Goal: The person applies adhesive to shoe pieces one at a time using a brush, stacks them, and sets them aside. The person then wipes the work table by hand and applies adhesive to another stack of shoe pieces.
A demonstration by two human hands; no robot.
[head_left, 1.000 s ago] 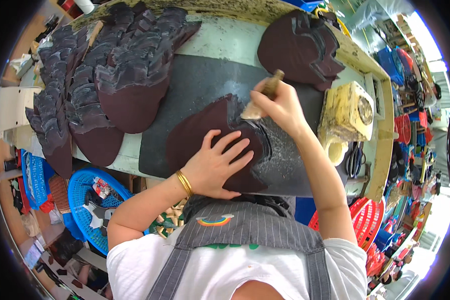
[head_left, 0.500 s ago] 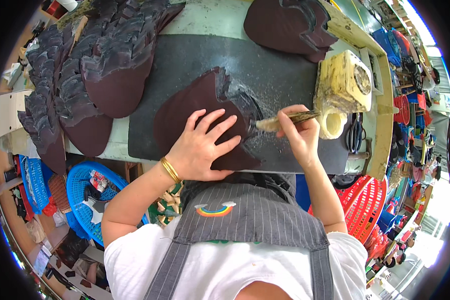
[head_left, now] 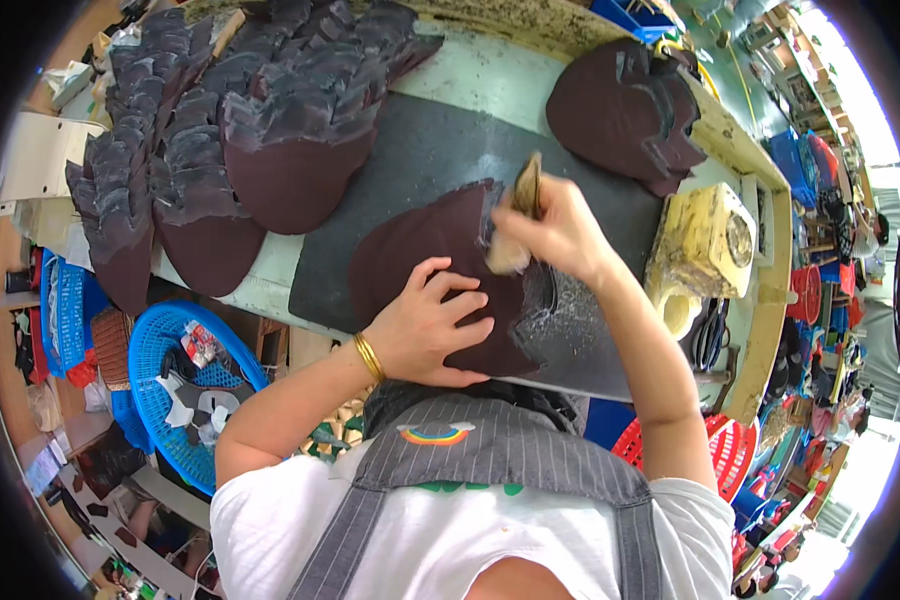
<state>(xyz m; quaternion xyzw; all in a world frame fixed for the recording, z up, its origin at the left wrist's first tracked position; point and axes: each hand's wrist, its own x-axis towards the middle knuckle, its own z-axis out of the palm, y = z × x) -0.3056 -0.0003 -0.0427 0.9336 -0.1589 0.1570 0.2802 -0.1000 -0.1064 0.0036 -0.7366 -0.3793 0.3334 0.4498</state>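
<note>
The dark maroon cut panel (head_left: 410, 240) lies flat on the black mat (head_left: 420, 140), directly in front of the person, with its rounded end to the left and its jagged, grey-streaked edge to the right; whether it is one layer or several cannot be told. The left hand (head_left: 432, 335) rests on the near part of the panel, fingers spread apart and directed toward the jagged edge, gripping nothing. The right hand (head_left: 562, 235) is closed on the brush (head_left: 529, 185): thumb and fingers are clamped around the handle, although the far-side fingers are partly hidden. The governing relation is between the bristles (head_left: 509, 257) and the jagged edge. The brush's long axis runs far to near, with the handle end away from the person and slightly right, and the bristles toward the person and slightly left. The jagged edge follows broadly the same direction, but its near end leans right. The bristles are located over this edge; blur prevents confirmation of contact pressure. Relative to the right-hand fingers, the panel lies to the left and nearer the person. The right hand is the nearer to the jagged edge; the left fingertips are a short way left of the bristles.
</note>
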